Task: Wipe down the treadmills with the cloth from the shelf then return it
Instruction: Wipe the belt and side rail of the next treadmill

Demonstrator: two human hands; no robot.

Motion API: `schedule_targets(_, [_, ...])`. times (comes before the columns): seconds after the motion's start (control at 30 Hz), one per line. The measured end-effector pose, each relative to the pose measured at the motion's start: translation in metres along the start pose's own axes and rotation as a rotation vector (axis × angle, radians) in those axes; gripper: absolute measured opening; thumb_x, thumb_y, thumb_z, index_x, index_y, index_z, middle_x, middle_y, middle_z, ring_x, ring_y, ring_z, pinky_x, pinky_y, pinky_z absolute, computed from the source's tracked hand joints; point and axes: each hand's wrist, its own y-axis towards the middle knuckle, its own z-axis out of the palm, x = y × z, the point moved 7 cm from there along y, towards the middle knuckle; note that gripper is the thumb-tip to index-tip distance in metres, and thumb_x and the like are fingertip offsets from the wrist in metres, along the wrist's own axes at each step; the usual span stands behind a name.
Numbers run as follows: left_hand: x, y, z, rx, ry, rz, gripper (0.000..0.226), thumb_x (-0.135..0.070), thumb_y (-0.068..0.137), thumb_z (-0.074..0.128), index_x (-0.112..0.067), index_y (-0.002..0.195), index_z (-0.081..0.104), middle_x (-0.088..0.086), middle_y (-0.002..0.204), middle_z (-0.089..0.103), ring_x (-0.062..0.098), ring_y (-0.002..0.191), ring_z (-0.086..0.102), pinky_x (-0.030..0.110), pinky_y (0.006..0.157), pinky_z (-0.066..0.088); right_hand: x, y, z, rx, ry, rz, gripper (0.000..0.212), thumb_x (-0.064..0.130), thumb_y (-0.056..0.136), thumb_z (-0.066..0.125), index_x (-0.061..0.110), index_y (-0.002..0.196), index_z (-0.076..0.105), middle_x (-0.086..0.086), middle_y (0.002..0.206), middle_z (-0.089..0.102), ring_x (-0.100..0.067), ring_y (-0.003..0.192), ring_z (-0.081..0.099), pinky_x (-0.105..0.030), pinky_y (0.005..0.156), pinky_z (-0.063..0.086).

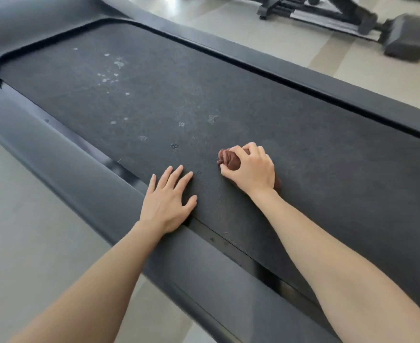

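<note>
Right hand (249, 169) grips bunched cloth (230, 160) on treadmill belt (154, 95).

Treadmill belt (303, 144) w/ bunched brown cloth (230, 160) & white specks (110, 78).

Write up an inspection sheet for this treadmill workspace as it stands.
Surface: treadmill belt, dark, with whitish spots scattered over its far part.
Job's things: brown cloth, bunched up, on the belt under the right hand.
Clutter: nothing seen.
Hands: left hand flat with fingers spread, across the belt's near edge and the side rail; right hand grips the cloth.
Cables: nothing seen.
Surroundings: pale floor; another exercise machine beyond the treadmill.
</note>
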Motion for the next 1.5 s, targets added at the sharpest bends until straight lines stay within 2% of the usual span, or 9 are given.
schedule_targets(0.1, [0.000,-0.001,0.002,-0.027,-0.050,0.020,0.062,-0.054,0.092,0.030,-0.035,0.149,0.015,-0.008,0.159,0.007,0.013,0.145,-0.002,0.042,0.117,-0.004,-0.004,0.020,0.004,0.035,-0.057,0.112,0.045,0.058,0.080,0.056,0.029,0.114,0.060,-0.004,0.111,0.054,-0.026,0.101,0.050,-0.035,0.083,0.039])
schedule_targets(0.43, [0.000,-0.005,0.000,-0.012,-0.067,0.022,0.064,-0.056,0.089,0.027,-0.034,0.149,0.015,-0.007,0.159,0.007,0.014,0.145,-0.004,0.042,0.117,-0.004,-0.007,-0.114,-0.048,-0.014,0.007,-0.096,0.038,0.054,0.070,0.063,0.025,0.094,0.067,-0.002,0.093,0.059,-0.026,0.078,0.056,-0.034,0.064,0.048])
schedule_targets(0.63, [-0.003,-0.004,-0.006,0.001,-0.069,-0.007,0.070,-0.058,0.082,0.018,-0.034,0.148,0.019,-0.008,0.158,0.010,0.014,0.145,-0.002,0.041,0.117,-0.004,-0.050,-0.032,-0.029,-0.027,-0.010,0.008,0.037,0.049,0.070,0.072,0.024,0.097,0.068,-0.004,0.093,0.059,-0.028,0.081,0.056,-0.037,0.068,0.048])
schedule_targets(0.8, [-0.004,-0.004,-0.009,-0.010,-0.077,-0.010,0.070,-0.057,0.081,0.023,-0.030,0.146,0.030,-0.005,0.156,0.021,0.017,0.145,0.010,0.044,0.118,0.004,-0.103,0.067,-0.005,-0.011,-0.058,0.198,0.044,0.058,0.077,0.061,0.028,0.109,0.063,-0.007,0.104,0.056,-0.029,0.096,0.053,-0.039,0.079,0.044])
schedule_targets(1.0, [-0.003,-0.004,-0.009,0.029,-0.071,-0.030,0.072,-0.060,0.080,0.020,-0.033,0.147,0.028,-0.008,0.156,0.017,0.014,0.146,0.005,0.043,0.118,0.002,-0.118,0.098,0.003,0.017,-0.062,0.301,0.045,0.060,0.078,0.059,0.029,0.110,0.061,-0.009,0.107,0.054,-0.034,0.096,0.054,-0.040,0.082,0.044])
schedule_targets(1.1, [-0.002,-0.003,-0.010,0.042,-0.086,-0.038,0.070,-0.059,0.080,0.027,-0.033,0.146,0.030,-0.008,0.156,0.020,0.013,0.145,0.006,0.044,0.118,0.004,-0.087,0.073,-0.003,0.040,-0.024,0.201,0.045,0.058,0.077,0.062,0.026,0.108,0.063,-0.010,0.102,0.055,-0.033,0.090,0.055,-0.037,0.078,0.045])
schedule_targets(1.33, [0.009,0.002,-0.012,0.053,-0.081,-0.031,0.071,-0.060,0.079,0.017,-0.039,0.147,0.024,-0.012,0.156,0.017,0.013,0.145,0.003,0.040,0.118,-0.001,0.021,-0.034,-0.005,0.067,0.106,-0.322,0.035,0.056,0.071,0.061,0.029,0.093,0.062,-0.002,0.090,0.055,-0.023,0.074,0.050,-0.032,0.063,0.043])
schedule_targets(1.43, [0.025,0.008,-0.019,0.047,-0.063,-0.031,0.067,-0.059,0.081,0.015,-0.041,0.146,0.024,-0.012,0.155,0.018,0.017,0.146,0.007,0.044,0.117,0.002,0.017,0.002,0.000,0.034,0.126,-0.376,0.036,0.054,0.070,0.064,0.026,0.092,0.067,-0.003,0.089,0.058,-0.025,0.076,0.055,-0.034,0.064,0.047])
schedule_targets(1.5, [0.028,0.009,-0.023,0.031,-0.060,-0.014,0.062,-0.055,0.085,0.019,-0.039,0.144,0.031,-0.011,0.153,0.025,0.019,0.145,0.014,0.045,0.118,0.008,0.009,0.045,0.010,0.048,0.117,-0.294,0.035,0.052,0.070,0.067,0.026,0.093,0.067,-0.004,0.090,0.057,-0.026,0.080,0.055,-0.034,0.068,0.047])
